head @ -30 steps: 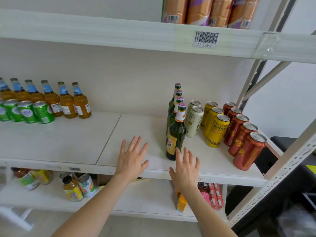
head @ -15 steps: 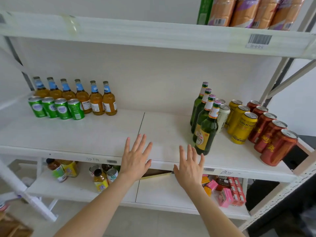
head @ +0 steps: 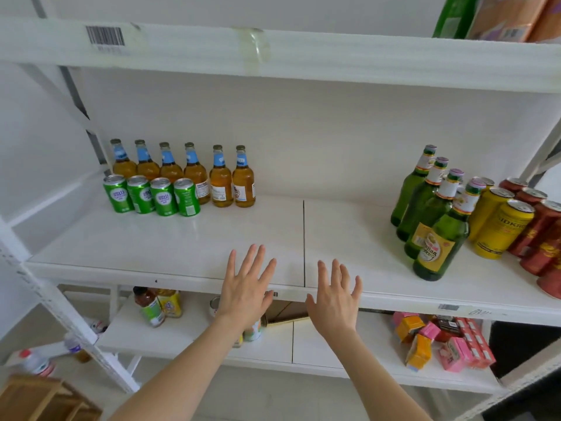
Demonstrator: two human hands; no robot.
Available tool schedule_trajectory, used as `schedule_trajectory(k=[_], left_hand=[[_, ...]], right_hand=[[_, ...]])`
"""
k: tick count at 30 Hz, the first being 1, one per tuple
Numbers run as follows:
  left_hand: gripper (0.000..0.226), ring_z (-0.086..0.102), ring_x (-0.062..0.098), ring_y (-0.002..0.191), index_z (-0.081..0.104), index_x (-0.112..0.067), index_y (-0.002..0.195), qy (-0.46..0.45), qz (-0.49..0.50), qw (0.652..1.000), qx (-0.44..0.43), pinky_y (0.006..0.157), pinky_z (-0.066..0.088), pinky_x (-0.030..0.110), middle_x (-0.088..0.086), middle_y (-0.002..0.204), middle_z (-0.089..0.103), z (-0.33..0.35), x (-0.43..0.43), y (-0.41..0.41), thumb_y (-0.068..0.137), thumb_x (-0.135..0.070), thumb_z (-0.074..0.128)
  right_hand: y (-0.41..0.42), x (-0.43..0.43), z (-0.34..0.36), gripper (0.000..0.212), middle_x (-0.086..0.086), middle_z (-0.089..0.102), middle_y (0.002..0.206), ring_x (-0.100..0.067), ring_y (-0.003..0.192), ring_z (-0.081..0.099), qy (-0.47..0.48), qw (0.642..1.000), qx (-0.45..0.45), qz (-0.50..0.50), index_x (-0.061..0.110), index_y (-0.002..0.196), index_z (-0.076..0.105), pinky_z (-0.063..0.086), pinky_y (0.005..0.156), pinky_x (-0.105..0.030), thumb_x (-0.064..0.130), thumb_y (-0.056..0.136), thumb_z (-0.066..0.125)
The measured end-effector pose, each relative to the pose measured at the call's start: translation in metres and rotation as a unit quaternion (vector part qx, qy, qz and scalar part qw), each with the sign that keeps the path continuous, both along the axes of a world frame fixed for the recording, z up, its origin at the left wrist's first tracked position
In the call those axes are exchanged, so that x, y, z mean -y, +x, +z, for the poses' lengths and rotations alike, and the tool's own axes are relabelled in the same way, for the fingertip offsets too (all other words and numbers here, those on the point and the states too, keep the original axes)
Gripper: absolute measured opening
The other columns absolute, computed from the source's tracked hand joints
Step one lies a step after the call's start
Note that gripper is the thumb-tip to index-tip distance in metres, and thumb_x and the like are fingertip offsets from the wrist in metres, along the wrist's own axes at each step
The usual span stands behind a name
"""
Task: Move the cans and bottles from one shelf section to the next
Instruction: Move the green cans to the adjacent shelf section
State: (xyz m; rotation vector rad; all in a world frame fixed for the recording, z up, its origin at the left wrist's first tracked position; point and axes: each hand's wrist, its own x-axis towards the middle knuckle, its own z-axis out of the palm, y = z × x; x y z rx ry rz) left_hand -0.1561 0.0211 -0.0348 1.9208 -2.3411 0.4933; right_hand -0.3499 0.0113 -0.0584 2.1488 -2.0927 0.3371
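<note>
Right section of the middle shelf point(head: 349, 226): four green beer bottles point(head: 425, 208), upright, in a diagonal line from far to near, the nearest one showing a yellow label. Just right of them, yellow cans point(head: 501, 229), lined up the same way. Right again, at the frame's edge, red cans point(head: 540, 235), packed close.

Far over on the left section: six amber bottles point(head: 194, 174) with blue neck labels, side by side along the back. Just in front of the left four, a row of four green cans point(head: 151, 194). Well apart, these two groups, with bare white board between and a dark seam point(head: 304, 238) marking the split.

Now the hands, down at the near edge: left hand point(head: 247, 290) just left of the seam, right hand point(head: 334, 299) just right of it. Both palm down, fingers straight and fanned wide, gripping nothing. Touching the board or hovering above it? Cannot tell.

Above, the upper shelf point(head: 334, 59), with a barcode label point(head: 105, 36) at the left and orange packs point(head: 510, 19) at the far right. Below, the lower shelf point(head: 273, 354): a few small bottles point(head: 151, 308) on the left, pink and orange cartons point(head: 425, 344) tumbled on the right. Bottom left corner, a wooden crate point(head: 36, 399).
</note>
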Motion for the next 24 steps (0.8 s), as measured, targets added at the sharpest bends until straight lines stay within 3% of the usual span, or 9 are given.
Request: schedule_trajectory(k=[15, 20, 24], left_hand=[[0.071, -0.001, 0.03, 0.151, 0.017, -0.024, 0.155, -0.004, 0.036, 0.999, 0.009, 0.116, -0.006, 0.058, 0.014, 0.164, 0.006, -0.002, 0.049, 0.141, 0.095, -0.051, 0.044], [0.072, -0.004, 0.03, 0.151, 0.013, -0.025, 0.156, -0.003, 0.03, 0.999, 0.017, 0.116, -0.008, 0.058, 0.013, 0.164, 0.001, -0.001, 0.072, 0.201, 0.096, -0.052, 0.041], [0.07, 0.001, 0.029, 0.151, 0.02, -0.025, 0.155, -0.006, 0.001, 1.0, 0.019, 0.117, -0.005, 0.058, 0.012, 0.164, 0.008, 0.001, 0.089, 0.256, 0.094, -0.051, 0.045]], right_hand=[[0.153, 0.064, 0.006, 0.074, -0.013, 0.02, 0.159, -0.03, 0.146, 0.016, -0.014, 0.999, 0.023, 0.031, 0.021, 0.151, 0.017, 0.01, 0.115, -0.056, 0.051, 0.091, 0.048], [0.204, 0.08, 0.004, 0.074, -0.012, 0.018, 0.161, -0.03, 0.147, 0.014, -0.007, 0.999, 0.029, 0.011, 0.023, 0.152, 0.015, 0.008, 0.116, -0.056, 0.052, 0.092, 0.047], [0.25, 0.092, 0.003, 0.073, -0.011, 0.017, 0.161, -0.029, 0.147, 0.014, -0.004, 0.999, 0.041, -0.015, 0.024, 0.152, 0.014, 0.008, 0.116, -0.056, 0.052, 0.092, 0.046]])
